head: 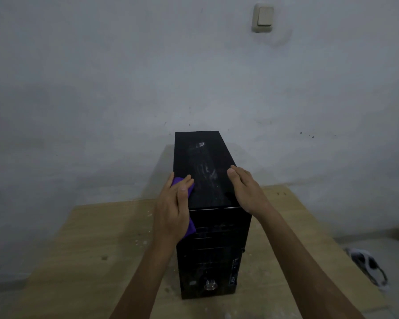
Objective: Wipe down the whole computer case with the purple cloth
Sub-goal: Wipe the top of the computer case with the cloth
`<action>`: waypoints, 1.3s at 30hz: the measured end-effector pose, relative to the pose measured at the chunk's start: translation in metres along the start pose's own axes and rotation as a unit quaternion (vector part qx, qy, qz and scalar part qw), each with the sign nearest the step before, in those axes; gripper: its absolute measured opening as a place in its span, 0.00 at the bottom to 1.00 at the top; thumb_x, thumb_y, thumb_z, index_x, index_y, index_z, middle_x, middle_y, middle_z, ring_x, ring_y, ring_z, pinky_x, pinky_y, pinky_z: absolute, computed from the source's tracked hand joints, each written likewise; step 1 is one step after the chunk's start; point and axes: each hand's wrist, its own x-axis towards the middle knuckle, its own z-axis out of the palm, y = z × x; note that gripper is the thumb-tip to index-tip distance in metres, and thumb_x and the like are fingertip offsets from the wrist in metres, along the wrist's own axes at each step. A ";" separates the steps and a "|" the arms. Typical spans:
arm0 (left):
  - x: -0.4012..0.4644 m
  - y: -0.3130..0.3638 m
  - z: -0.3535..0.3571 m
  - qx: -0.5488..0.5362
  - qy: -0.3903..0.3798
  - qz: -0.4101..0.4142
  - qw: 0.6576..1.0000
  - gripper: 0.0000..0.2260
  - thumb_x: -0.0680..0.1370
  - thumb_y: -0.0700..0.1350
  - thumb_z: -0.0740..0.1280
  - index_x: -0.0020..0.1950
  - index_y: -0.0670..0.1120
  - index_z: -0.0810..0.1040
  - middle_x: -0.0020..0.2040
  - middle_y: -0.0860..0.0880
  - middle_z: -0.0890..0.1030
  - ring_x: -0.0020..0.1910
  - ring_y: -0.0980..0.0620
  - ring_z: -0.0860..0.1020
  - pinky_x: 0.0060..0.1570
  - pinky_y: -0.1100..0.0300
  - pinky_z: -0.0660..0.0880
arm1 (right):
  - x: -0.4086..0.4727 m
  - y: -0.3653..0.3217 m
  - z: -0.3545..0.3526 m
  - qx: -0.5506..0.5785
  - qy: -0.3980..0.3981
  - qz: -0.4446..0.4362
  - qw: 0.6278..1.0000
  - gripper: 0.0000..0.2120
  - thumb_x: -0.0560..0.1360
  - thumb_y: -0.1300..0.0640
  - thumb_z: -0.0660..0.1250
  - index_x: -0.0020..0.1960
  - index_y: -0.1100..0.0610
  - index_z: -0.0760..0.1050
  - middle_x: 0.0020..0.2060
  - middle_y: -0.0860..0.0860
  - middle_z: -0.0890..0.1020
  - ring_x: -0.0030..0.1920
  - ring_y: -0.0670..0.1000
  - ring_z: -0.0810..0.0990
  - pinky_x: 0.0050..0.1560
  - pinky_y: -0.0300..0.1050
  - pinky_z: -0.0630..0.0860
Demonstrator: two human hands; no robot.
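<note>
Pale plaster wall (101, 88) behind a wooden tabletop (85, 249) carrying an upright black computer case (213, 245). Left hand (173, 210), fingers nearly straight, presses the purple cloth (190, 227) against the case's top left edge. Right hand (247, 189), open and flat, rests on the top right edge. Dusty smears mark the top panel.

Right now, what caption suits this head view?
Left hand presses purple cloth on dusty black computer case; right hand steadies it.
</note>
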 end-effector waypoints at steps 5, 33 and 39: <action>-0.023 0.003 0.009 0.079 0.060 0.066 0.993 0.26 0.86 0.53 0.47 0.66 0.44 0.80 0.67 0.52 0.79 0.76 0.50 0.67 0.73 0.55 0.67 | 0.000 0.002 0.001 0.003 0.009 -0.001 1.000 0.27 0.85 0.42 0.51 0.79 0.54 0.63 0.79 0.51 0.63 0.78 0.51 0.60 0.77 0.47 0.56; -0.029 0.017 0.020 0.244 0.003 0.140 0.960 0.18 0.83 0.51 0.56 0.66 0.48 0.80 0.66 0.51 0.80 0.69 0.52 0.74 0.71 0.47 0.65 | -0.002 0.005 0.006 -0.002 0.136 -0.094 0.986 0.19 0.85 0.46 0.53 0.59 0.54 0.79 0.59 0.50 0.77 0.54 0.44 0.75 0.53 0.31 0.68; -0.010 0.003 -0.017 0.046 0.062 0.079 0.994 0.17 0.82 0.51 0.55 0.63 0.48 0.79 0.63 0.53 0.80 0.62 0.55 0.77 0.66 0.57 0.70 | -0.054 -0.025 0.042 -0.191 0.193 -0.297 0.915 0.14 0.82 0.48 0.56 0.54 0.51 0.79 0.53 0.47 0.80 0.54 0.47 0.76 0.63 0.47 0.66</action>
